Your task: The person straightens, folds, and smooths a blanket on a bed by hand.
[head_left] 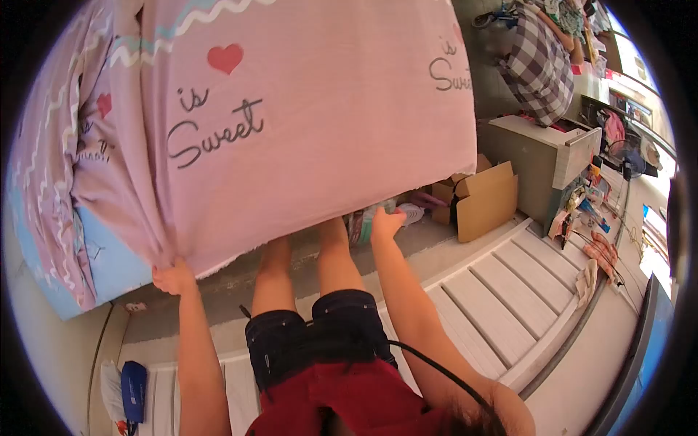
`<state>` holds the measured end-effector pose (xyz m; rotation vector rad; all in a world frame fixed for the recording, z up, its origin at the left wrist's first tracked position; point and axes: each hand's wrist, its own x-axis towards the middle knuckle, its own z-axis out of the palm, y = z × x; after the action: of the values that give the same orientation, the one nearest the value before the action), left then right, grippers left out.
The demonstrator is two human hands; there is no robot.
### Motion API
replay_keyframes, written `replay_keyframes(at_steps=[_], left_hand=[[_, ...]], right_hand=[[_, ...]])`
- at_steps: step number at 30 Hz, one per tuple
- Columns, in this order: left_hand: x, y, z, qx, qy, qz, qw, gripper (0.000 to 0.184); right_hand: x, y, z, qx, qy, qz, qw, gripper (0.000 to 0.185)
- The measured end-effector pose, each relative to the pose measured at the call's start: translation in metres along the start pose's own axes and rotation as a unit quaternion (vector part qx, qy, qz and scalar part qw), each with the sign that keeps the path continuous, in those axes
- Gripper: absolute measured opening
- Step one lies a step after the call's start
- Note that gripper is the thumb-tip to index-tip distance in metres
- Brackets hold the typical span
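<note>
A pink bed sheet (pixel 313 116) printed with "is Sweet", red hearts and wavy white and blue lines spreads across the upper view. My left hand (pixel 174 277) is closed on its near left edge, where the cloth bunches into folds. Farther right, my right hand (pixel 387 222) has its fingers curled at the sheet's near edge, which looks pinched there; the fingertips are partly hidden. Between my hands the edge runs fairly straight, above my legs. A light blue surface (pixel 116 258) shows under the folds at the left.
An open cardboard box (pixel 487 203) stands right of the sheet, beside a pale cabinet (pixel 527 156). White slatted boards (pixel 494 291) lie below. A person in a checked garment (pixel 538 65) is at upper right. A blue pouch (pixel 134 392) sits lower left; a screen (pixel 647 356) stands lower right.
</note>
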<state>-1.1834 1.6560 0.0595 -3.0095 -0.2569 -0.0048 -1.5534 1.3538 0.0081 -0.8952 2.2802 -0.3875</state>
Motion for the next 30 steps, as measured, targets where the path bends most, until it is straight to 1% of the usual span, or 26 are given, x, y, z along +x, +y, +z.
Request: replay_keyframes(at_steps=[1,2,4,5,6,7,8,9,10,12,13,14,15,16,17,18,19,20,22,23,24,25,26,27,28,30], left_hand=[[-0.023,0.052,-0.016,-0.098,-0.023,0.186,0.977,0.067],[-0.056,0.099,-0.028,-0.184,-0.049,0.368,0.91,0.073],[-0.087,0.144,-0.024,-0.187,-0.13,0.415,0.881,0.095],[-0.122,0.21,-0.054,-0.142,-0.177,0.447,0.865,0.105],[-0.143,0.245,-0.074,-0.101,-0.24,0.467,0.845,0.115],[-0.152,0.269,-0.07,-0.103,-0.235,0.471,0.844,0.115],[-0.17,0.311,-0.068,-0.049,-0.261,0.479,0.837,0.125],[-0.175,0.321,-0.06,0.009,-0.305,0.484,0.82,0.136],[-0.179,0.329,-0.053,0.006,-0.302,0.485,0.821,0.136],[-0.18,0.332,-0.043,0.111,-0.309,0.463,0.823,0.149],[-0.176,0.329,-0.038,0.125,-0.305,0.459,0.825,0.149],[-0.177,0.329,-0.036,0.138,-0.306,0.461,0.821,0.152],[-0.176,0.33,-0.035,0.145,-0.307,0.466,0.817,0.155],[-0.177,0.339,-0.036,0.15,-0.3,0.467,0.818,0.155],[-0.179,0.349,-0.038,0.199,-0.33,0.436,0.813,0.155],[-0.184,0.355,-0.042,0.248,-0.363,0.403,0.803,0.156],[-0.187,0.357,-0.044,0.247,-0.359,0.407,0.803,0.156],[-0.187,0.358,-0.046,0.256,-0.362,0.401,0.801,0.156],[-0.189,0.366,-0.051,0.262,-0.357,0.396,0.804,0.157],[-0.189,0.369,-0.053,0.28,-0.368,0.388,0.797,0.155],[-0.189,0.37,-0.054,0.297,-0.38,0.377,0.79,0.153],[-0.191,0.366,-0.054,0.297,-0.374,0.375,0.795,0.153],[-0.192,0.364,-0.055,0.292,-0.373,0.373,0.798,0.153],[-0.191,0.369,-0.053,0.285,-0.369,0.377,0.8,0.153],[-0.188,0.373,-0.048,0.279,-0.353,0.381,0.808,0.153],[-0.179,0.362,-0.043,0.259,-0.397,0.402,0.784,0.156]], right_hand=[[-0.007,-0.037,-0.001,-0.025,-0.001,-0.185,0.982,0.06],[-0.016,-0.079,-0.009,-0.054,-0.003,-0.355,0.933,0.064],[-0.01,-0.105,0.007,-0.098,-0.024,-0.445,0.89,0.068],[-0.015,-0.168,0.021,-0.219,-0.075,-0.573,0.786,0.073],[-0.001,-0.16,0.034,-0.16,-0.085,-0.594,0.784,0.073],[-0.011,-0.188,0.047,-0.232,-0.118,-0.6,0.757,0.071],[0.006,-0.211,0.068,-0.199,-0.154,-0.658,0.71,0.067],[0.007,-0.212,0.084,-0.182,-0.193,-0.702,0.66,0.063],[0.027,-0.219,0.086,-0.18,-0.19,-0.705,0.66,0.063],[0.07,-0.226,0.081,-0.17,-0.301,-0.76,0.551,0.064],[0.096,-0.248,0.055,-0.227,-0.317,-0.696,0.603,0.061],[0.139,-0.239,0.037,-0.255,-0.142,-0.693,0.659,0.057],[0.173,-0.244,0.004,-0.299,-0.085,-0.617,0.723,0.06],[0.222,-0.236,-0.023,-0.317,-0.04,-0.618,0.718,0.064],[0.25,-0.234,-0.047,-0.378,0.027,-0.585,0.718,0.065],[0.281,-0.227,-0.061,-0.388,0.03,-0.492,0.779,0.064],[0.301,-0.219,-0.069,-0.394,0.033,-0.394,0.83,0.064],[0.302,-0.219,-0.067,-0.39,0.037,-0.393,0.832,0.064],[0.277,-0.221,-0.047,-0.26,0.155,-0.455,0.837,0.063],[0.235,-0.231,-0.034,-0.261,0.04,-0.495,0.828,0.063],[0.19,-0.247,-0.023,-0.239,-0.038,-0.579,0.778,0.056],[0.154,-0.231,0.004,-0.218,-0.116,-0.625,0.741,0.048],[0.112,-0.229,0.019,-0.251,-0.233,-0.628,0.699,0.043],[0.091,-0.217,0.036,-0.209,-0.331,-0.674,0.626,0.045],[0.096,-0.218,0.047,-0.198,-0.32,-0.683,0.626,0.045],[0.104,-0.213,0.054,-0.114,-0.392,-0.732,0.546,0.053]])
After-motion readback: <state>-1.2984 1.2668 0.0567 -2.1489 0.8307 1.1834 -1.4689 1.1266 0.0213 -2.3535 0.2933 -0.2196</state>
